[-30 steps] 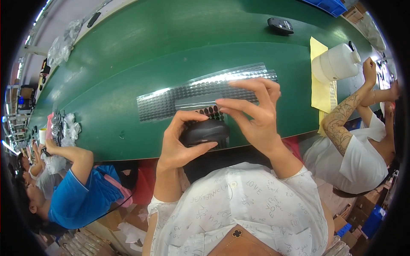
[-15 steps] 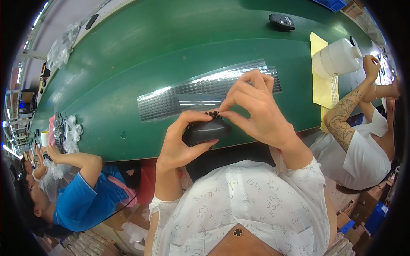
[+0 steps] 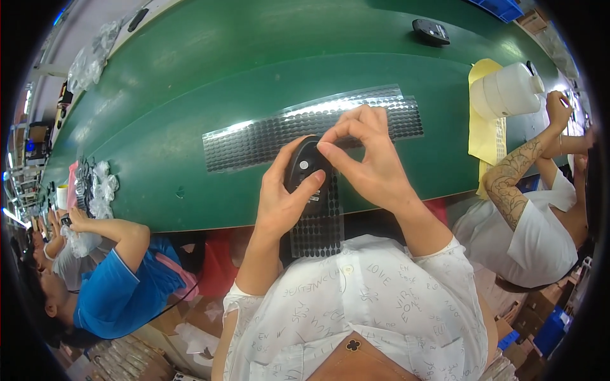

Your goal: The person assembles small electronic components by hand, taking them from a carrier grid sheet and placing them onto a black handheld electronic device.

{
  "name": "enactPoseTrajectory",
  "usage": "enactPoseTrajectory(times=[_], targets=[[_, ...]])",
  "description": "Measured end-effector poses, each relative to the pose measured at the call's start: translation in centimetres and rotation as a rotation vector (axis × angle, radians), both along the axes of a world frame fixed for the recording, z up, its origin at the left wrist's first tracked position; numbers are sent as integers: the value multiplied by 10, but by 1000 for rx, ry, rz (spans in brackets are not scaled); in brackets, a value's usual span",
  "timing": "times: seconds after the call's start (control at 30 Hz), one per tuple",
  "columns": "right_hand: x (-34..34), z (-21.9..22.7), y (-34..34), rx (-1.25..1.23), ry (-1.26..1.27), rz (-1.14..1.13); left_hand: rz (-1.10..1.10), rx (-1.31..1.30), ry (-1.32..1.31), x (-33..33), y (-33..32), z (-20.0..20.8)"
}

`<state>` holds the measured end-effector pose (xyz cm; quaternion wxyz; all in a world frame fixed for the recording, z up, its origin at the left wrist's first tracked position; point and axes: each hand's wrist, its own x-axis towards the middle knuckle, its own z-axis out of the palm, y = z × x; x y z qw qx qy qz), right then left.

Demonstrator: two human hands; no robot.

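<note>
My left hand is closed around a black computer mouse, its underside tilted up toward me, with a round whitish spot and small labels on it. The thumb presses across the underside. At the mouse's far right edge, my right hand pinches with thumb and forefinger; whatever lies between the tips is too small to make out. Beneath and on the near side of the mouse, a clear strip with rows of dark dots hangs past the table edge. Larger clear sheets of round dark stickers lie flat beyond my hands.
The green table curves across the view. Another black mouse lies far right. A white jug stands by a yellow sheet, near a tattooed co-worker's arm. A person in blue works at left beside plastic bags.
The mouse has turned so its underside faces up, and my left hand has rotated with it. A dotted strip now shows below the mouse. My right fingertips moved slightly away from me.
</note>
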<state>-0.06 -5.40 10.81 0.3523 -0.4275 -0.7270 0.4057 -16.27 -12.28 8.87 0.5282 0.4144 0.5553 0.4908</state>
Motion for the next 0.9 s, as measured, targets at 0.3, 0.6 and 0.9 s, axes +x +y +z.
enactPoseTrajectory(times=[0.3, 0.6, 0.9], targets=[[-10, -5, -1, 11, -42, -30, 9, -21, 62, 2, 0, 2], [-10, -7, 0, 46, -73, -36, 7, -7, 107, 4, 0, 0], [-12, -4, -2, 66, -101, -54, 12, 14, 148, 5, 1, 2]])
